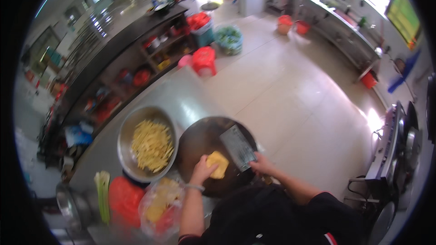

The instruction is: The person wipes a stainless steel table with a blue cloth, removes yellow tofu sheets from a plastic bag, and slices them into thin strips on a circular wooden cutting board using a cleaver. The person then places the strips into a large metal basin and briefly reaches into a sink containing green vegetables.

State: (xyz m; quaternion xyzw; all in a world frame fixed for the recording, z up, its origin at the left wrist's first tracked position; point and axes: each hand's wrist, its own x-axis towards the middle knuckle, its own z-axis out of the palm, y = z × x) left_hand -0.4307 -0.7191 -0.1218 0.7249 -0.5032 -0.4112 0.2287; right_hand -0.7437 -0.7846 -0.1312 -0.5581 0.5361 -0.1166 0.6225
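Note:
My left hand grips a flat yellow piece of food, perhaps a sheet of tofu or egg; the picture does not settle which. It is over a round, dark chopping board. In my right hand is a cleaver with a broad metal blade, over the right part of the board. A gap separates the blade from the yellow piece. To the left of the board, a metal bowl contains many pale yellow strips. Nearer me, a clear plastic bag holds more yellow pieces.
Celery stalks and a red plastic bag lie on the metal table. A dark shelved counter runs along the left. Red stools stand past the table's far end. On the right is a stove.

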